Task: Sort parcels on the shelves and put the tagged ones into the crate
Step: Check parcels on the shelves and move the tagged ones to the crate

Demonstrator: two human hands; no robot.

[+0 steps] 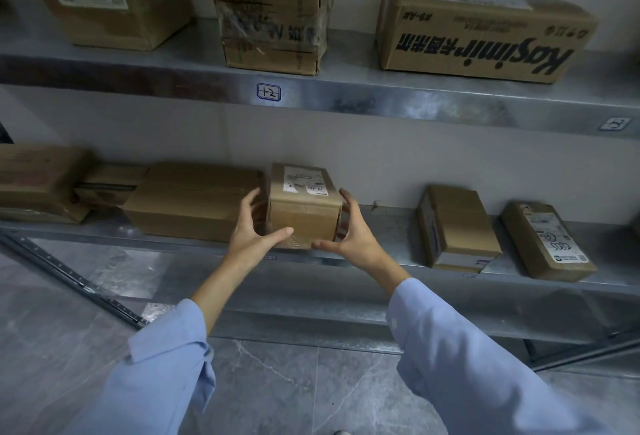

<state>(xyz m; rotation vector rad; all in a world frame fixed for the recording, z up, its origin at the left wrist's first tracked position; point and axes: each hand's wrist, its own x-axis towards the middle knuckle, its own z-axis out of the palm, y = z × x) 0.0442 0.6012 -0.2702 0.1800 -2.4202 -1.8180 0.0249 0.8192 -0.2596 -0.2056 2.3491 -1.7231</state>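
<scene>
Presently | small labelled box [304, 216]: centre frame, at front edge of lower shelf [388, 240], just beside larger box [194, 199] | left hand [254, 227]: clasping its left side, thumb across front | right hand [349, 232]: clasping its right side

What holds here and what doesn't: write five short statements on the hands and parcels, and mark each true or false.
1. The left hand and right hand grip the small parcel at the lower shelf. True.
2. The small parcel bears no label. False: a white label is on its top.
3. The Kasimir box on the upper shelf has its print upside down. True.
4. A crate stands below the hands. False: no crate is in view, only floor.
5. A bigger box lies just left of the small parcel. True.
</scene>
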